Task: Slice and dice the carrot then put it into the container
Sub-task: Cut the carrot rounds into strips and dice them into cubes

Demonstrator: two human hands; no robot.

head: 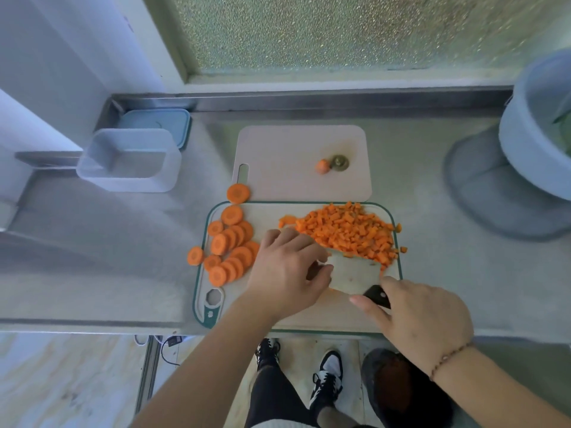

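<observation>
Honestly couldn't read any text here, no labels, brands or numbers on anything. The clear container (129, 160), its lid (160, 122) and both cutting boards were plain as far as I could tell.

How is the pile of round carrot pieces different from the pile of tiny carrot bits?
The round carrot slices are big flat discs; the diced carrot bits are small chunky cubes. The slices lie on the left of the green-rimmed cutting board, a few spilled off its edge; the bits are heaped on the right, beside the knife. The slices overlap loosely; the bits form a denser mound. Both are orange.
</observation>
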